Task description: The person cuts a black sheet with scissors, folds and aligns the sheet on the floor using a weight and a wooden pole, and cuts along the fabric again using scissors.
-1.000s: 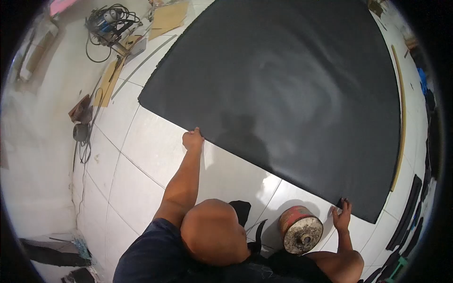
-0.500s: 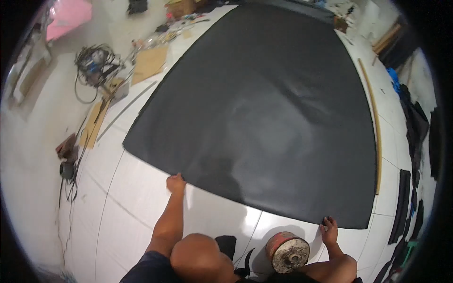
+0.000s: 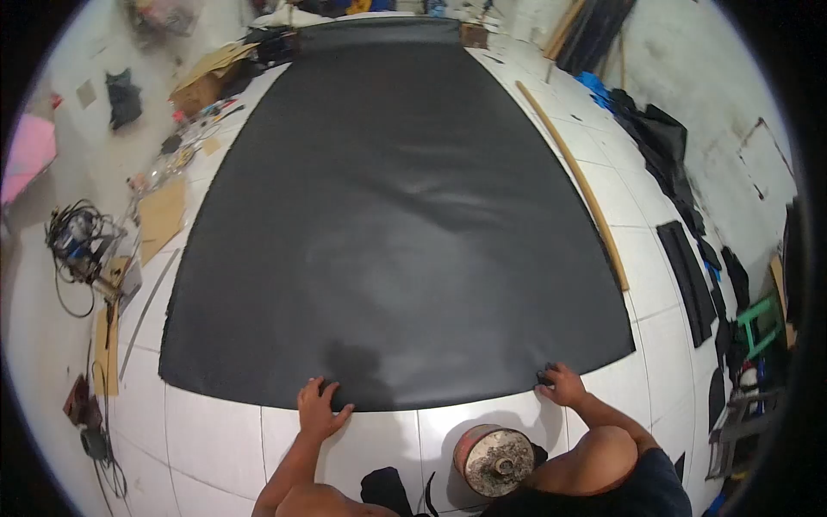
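A large black sheet (image 3: 396, 284), smooth and faintly shiny like leatherette, lies spread on the floor with low wrinkles in its middle. My left hand (image 3: 320, 410) rests at its near edge, fingers spread on the material and thumb apart. Farther right along that edge, my right hand (image 3: 564, 385) has its fingers curled on the sheet, with a small dark fold or bit between finger and thumb that is hard to make out. Between my arms stands a round, stained tin can (image 3: 498, 462) with a red side and a knob on top.
A long tan stick (image 3: 573, 177) lies along the sheet's right edge. Left are a metal strip (image 3: 148, 314), cardboard (image 3: 162, 220) and tangled cables (image 3: 79, 246). A folded black strip (image 3: 687, 284) and a green stool (image 3: 760, 327) are right. Black scraps (image 3: 385, 491) lie near me.
My view has swung to the right and up. The left hand has gone from a closed grip on the sheet's edge to spread fingers. My right hand stays at the edge.
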